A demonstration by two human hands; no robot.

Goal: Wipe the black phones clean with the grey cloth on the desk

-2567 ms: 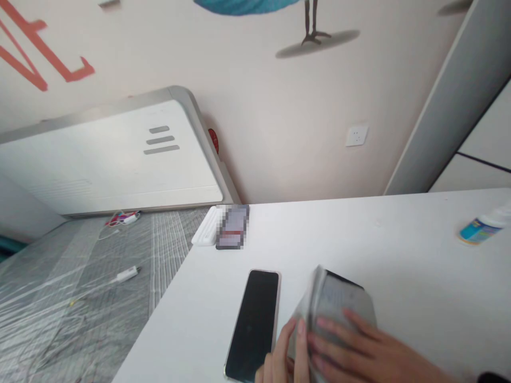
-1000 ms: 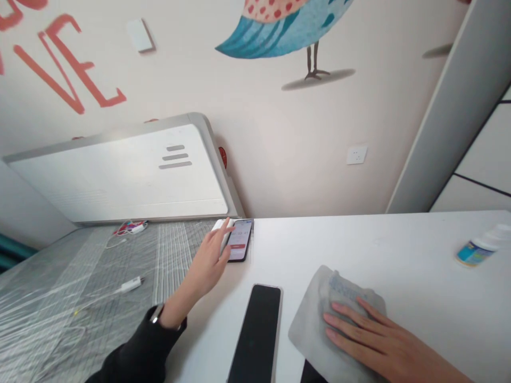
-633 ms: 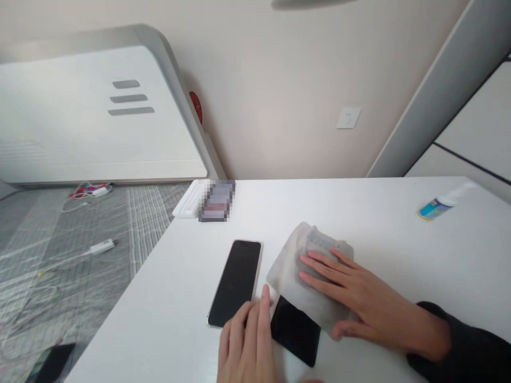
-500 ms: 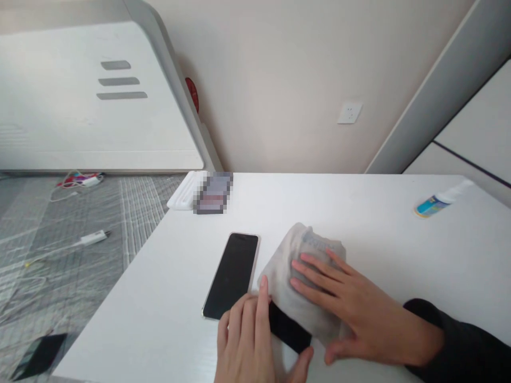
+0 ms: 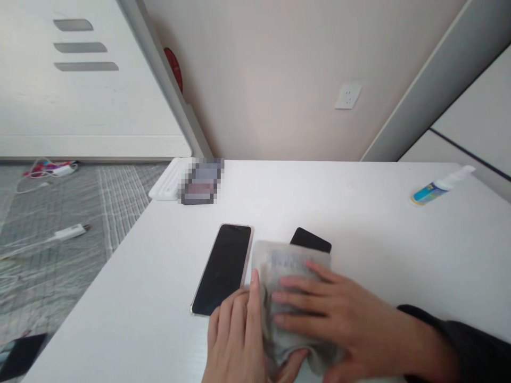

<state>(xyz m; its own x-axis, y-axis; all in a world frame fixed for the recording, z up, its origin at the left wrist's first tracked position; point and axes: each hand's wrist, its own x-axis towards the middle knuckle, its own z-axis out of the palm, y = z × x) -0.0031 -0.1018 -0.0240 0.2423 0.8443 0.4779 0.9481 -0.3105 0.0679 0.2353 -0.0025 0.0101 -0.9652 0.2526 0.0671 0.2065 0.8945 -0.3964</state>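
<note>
Grey cloth [image 5: 291, 266] under my flat right hand [image 5: 335, 319], fingers spread, pointing left | left hand [image 5: 239, 340] flat, fingers together, holding the cloth's left edge | black phone [image 5: 310, 240] pokes out far side | second phone [image 5: 221, 267] just left | white desk [image 5: 379, 234] open to the right.

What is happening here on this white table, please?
A person presses a grey cloth flat with the right hand onto a dark phone, of which only the far end shows. The left hand rests at the cloth's near left edge, fingers together. A second phone with a black screen lies face up just to the left on the table. A small spray bottle lies at the far right.
</note>
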